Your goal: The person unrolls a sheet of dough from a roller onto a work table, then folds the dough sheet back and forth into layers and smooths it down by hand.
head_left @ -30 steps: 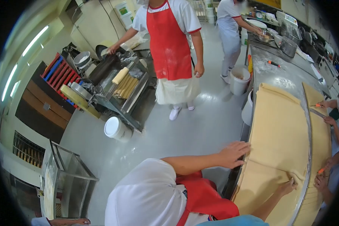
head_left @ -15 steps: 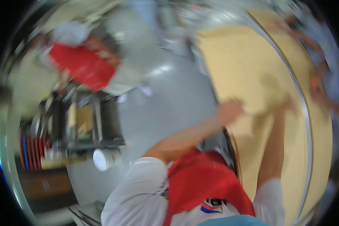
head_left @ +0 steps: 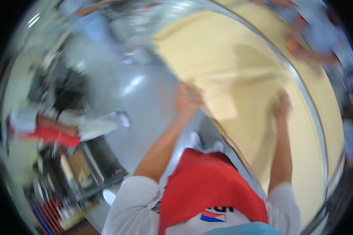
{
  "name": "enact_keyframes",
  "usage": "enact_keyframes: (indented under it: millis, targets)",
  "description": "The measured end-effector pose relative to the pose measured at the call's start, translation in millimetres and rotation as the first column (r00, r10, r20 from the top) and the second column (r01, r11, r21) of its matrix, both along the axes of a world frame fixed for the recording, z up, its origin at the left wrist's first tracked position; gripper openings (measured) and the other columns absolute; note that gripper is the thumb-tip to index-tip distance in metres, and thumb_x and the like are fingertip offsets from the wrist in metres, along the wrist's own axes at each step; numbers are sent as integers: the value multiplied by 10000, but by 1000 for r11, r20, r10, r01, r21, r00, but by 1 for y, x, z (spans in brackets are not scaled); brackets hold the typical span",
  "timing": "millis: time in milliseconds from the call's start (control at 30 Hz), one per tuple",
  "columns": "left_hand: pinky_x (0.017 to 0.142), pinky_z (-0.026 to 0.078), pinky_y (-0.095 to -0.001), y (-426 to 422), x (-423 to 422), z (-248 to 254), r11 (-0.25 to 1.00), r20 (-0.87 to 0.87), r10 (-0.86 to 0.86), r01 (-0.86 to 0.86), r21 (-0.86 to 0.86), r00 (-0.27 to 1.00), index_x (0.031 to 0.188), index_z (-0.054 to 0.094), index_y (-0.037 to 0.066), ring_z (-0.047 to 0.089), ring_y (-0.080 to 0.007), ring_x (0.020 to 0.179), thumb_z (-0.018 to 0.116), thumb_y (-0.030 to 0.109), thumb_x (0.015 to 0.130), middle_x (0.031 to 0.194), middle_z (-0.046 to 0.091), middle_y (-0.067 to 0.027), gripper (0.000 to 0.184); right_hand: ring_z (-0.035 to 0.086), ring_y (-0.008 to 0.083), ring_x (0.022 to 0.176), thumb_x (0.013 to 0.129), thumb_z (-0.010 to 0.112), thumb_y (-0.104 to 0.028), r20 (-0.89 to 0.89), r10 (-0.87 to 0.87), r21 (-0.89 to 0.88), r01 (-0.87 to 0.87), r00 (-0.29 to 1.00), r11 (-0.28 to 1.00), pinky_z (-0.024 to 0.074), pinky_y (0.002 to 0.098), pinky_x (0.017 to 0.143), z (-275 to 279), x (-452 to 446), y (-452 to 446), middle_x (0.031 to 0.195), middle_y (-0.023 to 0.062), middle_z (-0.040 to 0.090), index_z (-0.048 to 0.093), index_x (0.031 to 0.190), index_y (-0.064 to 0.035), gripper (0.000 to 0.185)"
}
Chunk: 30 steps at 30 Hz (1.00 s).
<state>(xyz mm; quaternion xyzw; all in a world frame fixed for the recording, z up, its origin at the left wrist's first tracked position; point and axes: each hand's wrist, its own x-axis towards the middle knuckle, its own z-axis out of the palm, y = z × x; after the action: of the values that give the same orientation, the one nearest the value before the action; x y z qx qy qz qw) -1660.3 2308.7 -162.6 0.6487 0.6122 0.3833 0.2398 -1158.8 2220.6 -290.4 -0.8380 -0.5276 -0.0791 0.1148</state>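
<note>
A pale yellow sheet [head_left: 223, 39] covers the long table beside me, with a crease running across it. My left hand [head_left: 188, 98] is at the sheet's near edge, above the floor side. Its fingers look curled together, with something small at the fingertips that blur keeps me from making out. Over the sheet, my right hand [head_left: 281, 105] is raised towards the far metal rail. Motion smears its fingers, and I cannot tell whether they hold anything. The shadow of my upper body falls on the sheet between the hands.
A curved metal rail [head_left: 300, 78] divides the table lengthwise. Across it, a person's arms [head_left: 306, 53] reach over the far strip. Someone in a red apron [head_left: 53, 135] stands at the left, near a dark rack [head_left: 102, 160]. Another person [head_left: 92, 27] is farther off.
My hands have moved apart: the left to the table's near edge, the right staying over the sheet. The view has turned, and the red-aproned person appears lower at left.
</note>
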Motion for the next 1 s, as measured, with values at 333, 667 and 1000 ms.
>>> enact_keyframes:
  millis: [333,667,1000]
  targets:
    - [658,499,-435,-61,15,2,869,323,-128,263,-419,938,748,660,2,663,-280,678,744,412,857,715,671,-159,433,355,360,1454,1008,536,-356,-339,-13,-79,-15,941,997,244,473,1216,96,30,53,1596,207,341,320,1547,-6,678]
    - [657,505,-436,-94,53,17,868,563,238,87,-489,791,838,617,-14,657,-281,717,793,330,824,777,664,-175,387,651,294,996,1019,465,-464,-206,483,-356,-525,851,773,516,402,861,94,104,112,1174,172,682,510,1425,-174,501]
    - [654,519,-442,-76,55,-114,868,-260,-153,256,425,953,909,719,28,634,-300,680,641,271,912,810,688,-140,255,673,264,988,879,663,-442,-253,470,-75,-502,845,862,505,383,877,96,7,114,1103,138,716,598,1295,-126,526]
